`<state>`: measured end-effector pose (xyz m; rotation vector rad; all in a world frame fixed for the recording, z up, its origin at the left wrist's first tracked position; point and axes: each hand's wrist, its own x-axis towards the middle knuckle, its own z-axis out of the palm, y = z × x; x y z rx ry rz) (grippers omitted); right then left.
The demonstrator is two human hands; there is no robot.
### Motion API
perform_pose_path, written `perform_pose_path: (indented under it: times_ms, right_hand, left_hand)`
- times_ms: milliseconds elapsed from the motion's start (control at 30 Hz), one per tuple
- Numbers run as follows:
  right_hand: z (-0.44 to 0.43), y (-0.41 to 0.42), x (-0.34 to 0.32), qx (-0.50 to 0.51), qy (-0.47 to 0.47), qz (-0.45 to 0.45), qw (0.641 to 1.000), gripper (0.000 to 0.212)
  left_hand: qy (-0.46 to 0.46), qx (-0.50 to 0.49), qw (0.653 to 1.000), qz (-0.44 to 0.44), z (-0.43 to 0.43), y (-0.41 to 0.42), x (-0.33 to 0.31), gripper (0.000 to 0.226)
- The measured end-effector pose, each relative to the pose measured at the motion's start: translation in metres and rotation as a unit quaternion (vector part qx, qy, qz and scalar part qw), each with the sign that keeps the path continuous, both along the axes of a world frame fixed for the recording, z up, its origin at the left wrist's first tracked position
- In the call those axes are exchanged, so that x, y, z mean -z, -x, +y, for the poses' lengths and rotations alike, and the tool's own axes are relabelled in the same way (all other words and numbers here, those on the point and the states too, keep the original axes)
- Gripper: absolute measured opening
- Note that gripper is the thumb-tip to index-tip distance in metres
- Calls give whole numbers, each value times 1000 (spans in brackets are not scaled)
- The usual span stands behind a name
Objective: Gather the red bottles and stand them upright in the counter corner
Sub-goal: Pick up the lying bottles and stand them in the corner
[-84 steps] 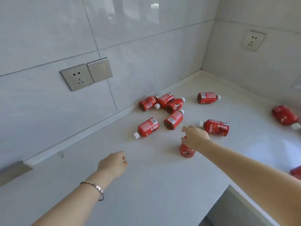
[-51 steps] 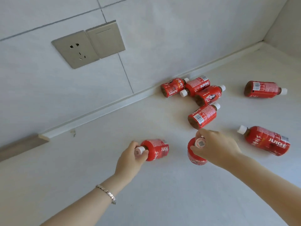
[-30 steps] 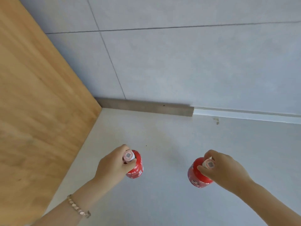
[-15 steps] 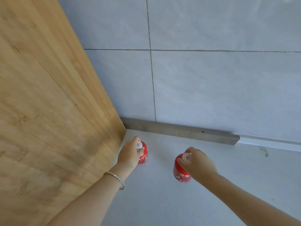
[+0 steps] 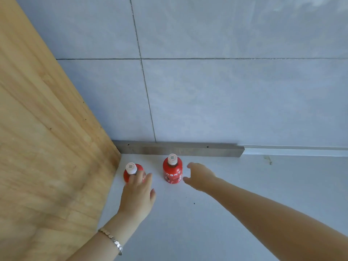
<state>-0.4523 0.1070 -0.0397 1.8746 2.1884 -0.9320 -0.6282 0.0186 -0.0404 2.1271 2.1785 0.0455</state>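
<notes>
Two red bottles stand upright on the white counter, far back in the corner. The left bottle stands just beside the big wooden panel on the left. The right bottle stands a little to its right, near the grey strip at the bottom of the tiled wall. The two bottles are close but not touching. Each has a white cap on top with a small square mark.

The left hand is open, with the fingers spread a bit. Its fingertips reach up over the front of the left bottle. I cannot tell if they touch the bottle, but the hand is not wrapped around it. A thin metal bracelet sits on that wrist.

The right hand is open too, with curved fingers. It is just to the right of the right bottle and holds nothing. There is a small gap between this hand and the bottle.

A tiny dark speck lies on the counter, nearer than the bottles.
</notes>
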Motion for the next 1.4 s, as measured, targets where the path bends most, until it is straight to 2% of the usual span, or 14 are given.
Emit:
perform_pose_path:
  times_ms: [33, 133, 367, 667, 900, 1067, 1133, 1233, 1300, 1400]
  right_hand:
    - [-8, -17, -2, -29, 15, -24, 999, 43]
    - [-33, -78, -6, -56, 83, -73, 992, 39]
    - [-94, -252, -22, 43, 117, -103, 987, 41]
    - [-146, -518, -27, 173, 101, -118, 973, 41]
    - [-151, -734, -22, 221, 59, -125, 965, 39]
    - [-151, -866, -19, 288, 8, -182, 940, 38]
    - [-149, -906, -11, 288, 6, -218, 932, 42]
    - [-149, -939, 8, 271, 65, -261, 924, 64]
    - [-152, -948, 23, 280, 111, -249, 921, 74]
    - [-154, -956, 37, 301, 84, -221, 924, 72]
  left_hand:
    - [43, 7, 999, -6, -4, -15, -2, 30]
    - [156, 36, 987, 6, -12, -62, 0, 33]
    - [291, 101, 950, -52, 7, -202, -2, 10]
    - [264, 254, 929, -57, 16, -465, -13, 5]
    - [263, 263, 927, -43, 13, -666, -8, 4]
    - [279, 262, 924, -25, 18, -770, -6, 4]
    - [279, 263, 923, -21, 23, -802, -4, 7]
    - [273, 255, 928, -11, 28, -838, -2, 12]
    - [265, 250, 931, -2, 32, -855, -1, 19]
    - [247, 242, 938, -5, 39, -875, -2, 16]
